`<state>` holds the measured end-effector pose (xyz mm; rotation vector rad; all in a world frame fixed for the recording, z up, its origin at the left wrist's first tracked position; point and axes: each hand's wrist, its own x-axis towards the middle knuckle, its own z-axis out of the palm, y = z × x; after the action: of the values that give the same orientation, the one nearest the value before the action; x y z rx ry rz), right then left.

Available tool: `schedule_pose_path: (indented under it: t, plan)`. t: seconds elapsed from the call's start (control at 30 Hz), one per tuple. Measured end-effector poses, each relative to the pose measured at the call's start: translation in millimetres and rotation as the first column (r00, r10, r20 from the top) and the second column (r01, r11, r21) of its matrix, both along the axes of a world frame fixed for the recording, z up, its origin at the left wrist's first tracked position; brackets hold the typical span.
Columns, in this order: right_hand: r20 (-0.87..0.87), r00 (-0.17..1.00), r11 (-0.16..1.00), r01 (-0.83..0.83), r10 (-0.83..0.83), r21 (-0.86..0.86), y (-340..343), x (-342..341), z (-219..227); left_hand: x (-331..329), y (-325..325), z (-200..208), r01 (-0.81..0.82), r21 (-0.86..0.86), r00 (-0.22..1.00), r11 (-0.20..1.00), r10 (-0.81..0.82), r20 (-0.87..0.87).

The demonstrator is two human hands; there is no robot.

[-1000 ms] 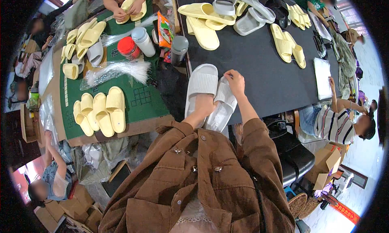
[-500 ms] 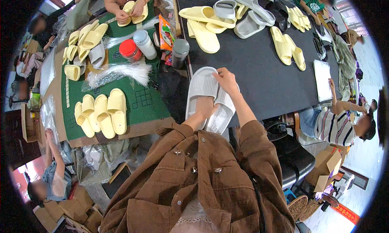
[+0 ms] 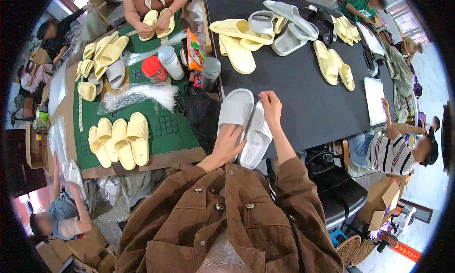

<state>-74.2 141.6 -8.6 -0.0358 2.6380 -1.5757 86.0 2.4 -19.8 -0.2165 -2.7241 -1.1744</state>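
Observation:
A pair of light grey slide slippers lies side by side at the black table's near left edge, toes away from me. My left hand grips the left grey slipper, fingers tucked under its ribbed strap, thumb reaching toward the right grey slipper. Beside the toe of that right slipper, my right hand is closed in a pinch; whatever sits between its fingertips is too small to make out.
Yellow slippers and a bundle of white plastic ties lie on the green mat. A red-lidded jar and a grey tumbler stand near the black table. Across from me, a co-worker's hands hold yellow slippers.
My left hand has drawn back from deeper under the strap. My right hand has shifted from the left slipper's toe to the right slipper's toe. The view has tilted slightly.

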Motion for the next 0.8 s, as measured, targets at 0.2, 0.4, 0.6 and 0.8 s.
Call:
schedule_pose_path:
  t: [0.2, 0.4, 0.6, 0.8]
  plan:
    - [-0.128, 0.974, 0.982, -0.183, 0.189, 0.055, -2, 34, 10, -20, -15, 15, -0.091, 0.161, 0.980, 0.983, 0.117, -0.158]
    - [-0.074, 0.978, 0.980, -0.196, 0.197, 0.019, -14, 48, 21, -77, 2, 10, -0.117, 0.475, 0.989, 0.872, 0.146, -0.026]
    - [-0.130, 0.989, 0.996, -0.075, 0.069, -0.045, -5, 47, 17, -89, 16, 12, -0.188, 0.576, 0.981, 0.796, 0.129, 0.142]
    - [-0.123, 0.992, 0.997, -0.028, 0.018, -0.077, 0, 53, 13, -90, 21, 11, -0.196, 0.566, 0.974, 0.801, 0.093, 0.206]
